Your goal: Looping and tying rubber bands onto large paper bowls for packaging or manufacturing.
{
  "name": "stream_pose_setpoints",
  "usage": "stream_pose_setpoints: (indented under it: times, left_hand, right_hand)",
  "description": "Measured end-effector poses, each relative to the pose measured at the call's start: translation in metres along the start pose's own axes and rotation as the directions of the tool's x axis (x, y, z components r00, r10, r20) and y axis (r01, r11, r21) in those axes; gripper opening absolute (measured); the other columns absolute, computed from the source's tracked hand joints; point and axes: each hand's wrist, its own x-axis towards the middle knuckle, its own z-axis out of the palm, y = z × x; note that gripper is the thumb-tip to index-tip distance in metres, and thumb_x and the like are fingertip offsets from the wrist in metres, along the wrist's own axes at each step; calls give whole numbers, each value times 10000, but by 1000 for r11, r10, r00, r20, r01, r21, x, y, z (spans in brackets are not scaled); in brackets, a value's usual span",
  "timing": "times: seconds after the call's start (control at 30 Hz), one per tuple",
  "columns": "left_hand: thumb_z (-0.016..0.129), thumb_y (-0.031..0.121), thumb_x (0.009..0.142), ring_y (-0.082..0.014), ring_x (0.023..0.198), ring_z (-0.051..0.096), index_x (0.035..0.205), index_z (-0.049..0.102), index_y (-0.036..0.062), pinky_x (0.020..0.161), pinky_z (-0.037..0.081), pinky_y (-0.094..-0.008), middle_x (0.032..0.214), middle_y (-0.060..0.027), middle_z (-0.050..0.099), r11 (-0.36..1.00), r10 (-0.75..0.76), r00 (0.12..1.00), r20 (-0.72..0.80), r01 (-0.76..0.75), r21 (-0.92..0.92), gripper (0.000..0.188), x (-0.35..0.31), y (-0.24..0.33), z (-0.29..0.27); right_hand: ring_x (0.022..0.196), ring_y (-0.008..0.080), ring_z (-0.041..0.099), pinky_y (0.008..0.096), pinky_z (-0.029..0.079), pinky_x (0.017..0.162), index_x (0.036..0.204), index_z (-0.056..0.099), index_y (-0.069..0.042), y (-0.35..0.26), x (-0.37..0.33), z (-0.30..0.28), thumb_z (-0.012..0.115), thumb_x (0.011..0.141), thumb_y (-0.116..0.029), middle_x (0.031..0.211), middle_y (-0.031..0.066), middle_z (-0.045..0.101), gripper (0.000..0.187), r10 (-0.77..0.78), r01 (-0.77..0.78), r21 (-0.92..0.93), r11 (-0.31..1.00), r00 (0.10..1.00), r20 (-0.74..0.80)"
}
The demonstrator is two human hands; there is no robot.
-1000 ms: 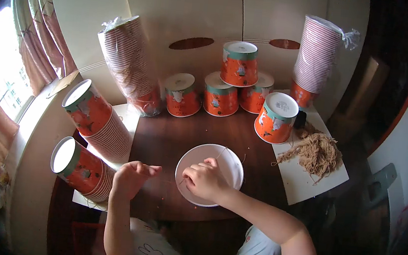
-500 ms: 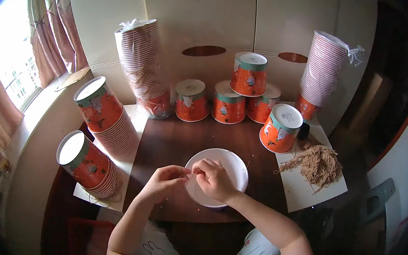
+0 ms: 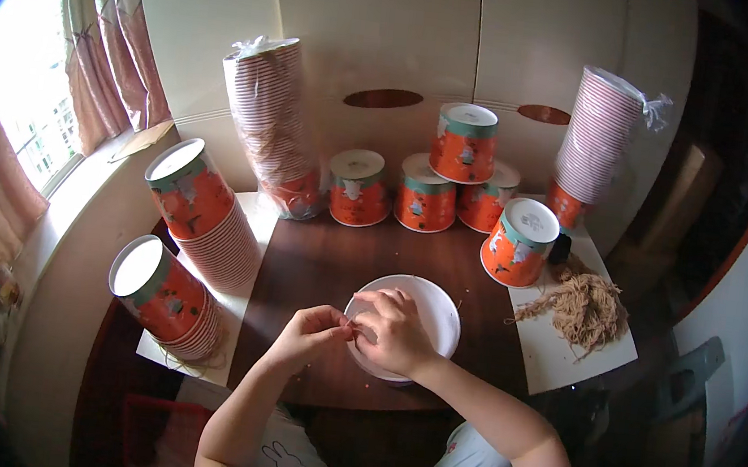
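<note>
Over the near left side of a round white bowl (image 3: pixel 438 316), my two hands meet fingertip to fingertip. My left hand (image 3: pixel 315 336) is closed in a pinch of thumb and forefinger. Against it, my right hand (image 3: pixel 393 334) also pinches with thumb and forefinger, its other fingers bent and raised above the bowl. What sits between the fingertips is too small to make out. The bowl stands on a dark brown table (image 3: pixel 317 264), and my right hand hides part of its inside.
Upside-down orange paper buckets (image 3: pixel 424 204) stand at the back, one on top of others, beside a nearer bucket (image 3: pixel 516 252). Nested stacks rise at left (image 3: pixel 195 216), back left (image 3: pixel 264 115) and back right (image 3: pixel 595 133). Tan twine (image 3: pixel 587 313) lies on a white board (image 3: pixel 568 365).
My right hand's fingers have lifted and spread a little, and my left fingertips have shifted slightly toward them. The whole view has moved a little; the buckets stand as before.
</note>
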Motion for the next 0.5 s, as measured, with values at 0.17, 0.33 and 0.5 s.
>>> stream_pose_setpoints:
  times: [0.17,0.33,0.5]
  left_hand:
    - [574,106,808,-93,762,538,817,552,18,713,426,-219,788,-25,582,999,-42,998,-45,40,-36,91,0,2,-3]
    - [562,121,823,-91,767,538,815,539,17,723,432,-228,774,-24,574,991,-113,991,-74,108,-74,107,-1,5,-9]
    - [564,72,798,-60,734,519,842,536,32,644,434,-201,754,-7,560,997,-38,998,-53,42,63,65,-3,1,-13]
  right_hand:
    - [928,244,496,436,306,884,669,558,-100,3,0,-3,601,652,-125,955,61,538,52,63,-61,25,998,993,-100]
    - [931,230,477,430,294,890,640,548,-121,-12,0,-13,612,622,-129,942,37,523,68,-42,39,-48,998,996,-82]
    - [969,175,475,450,274,911,649,578,-144,-31,-6,-11,639,678,-250,962,8,524,125,-224,241,-77,968,958,181]
